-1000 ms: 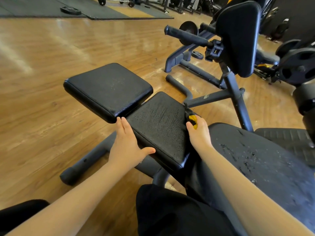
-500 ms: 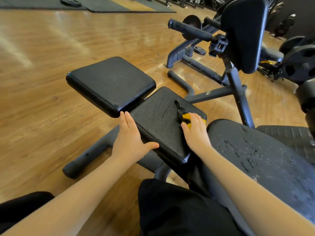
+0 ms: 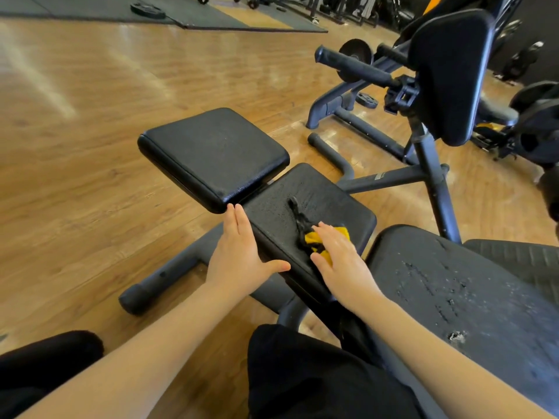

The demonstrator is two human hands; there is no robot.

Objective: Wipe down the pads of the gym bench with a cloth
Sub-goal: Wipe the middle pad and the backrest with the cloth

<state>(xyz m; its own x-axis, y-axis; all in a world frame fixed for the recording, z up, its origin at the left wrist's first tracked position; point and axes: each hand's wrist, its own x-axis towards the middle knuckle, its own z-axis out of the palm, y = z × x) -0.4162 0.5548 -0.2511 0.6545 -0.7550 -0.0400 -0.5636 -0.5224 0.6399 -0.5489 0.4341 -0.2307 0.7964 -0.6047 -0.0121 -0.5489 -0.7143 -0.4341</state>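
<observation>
At nine o'clock of the middle pad [image 3: 329,204], the left hand [image 3: 239,255] lies flat with straight fingers against its edge. The right hand [image 3: 338,255] presses the yellow-black cloth [image 3: 314,238] flat onto that pad, fingers extended.

A crumpled yellow-and-black cloth [image 3: 314,238] lies on the middle black bench pad [image 3: 329,207], a dark strand trailing toward 11 o'clock; a second pad [image 3: 211,155] sits at 10 o'clock
</observation>
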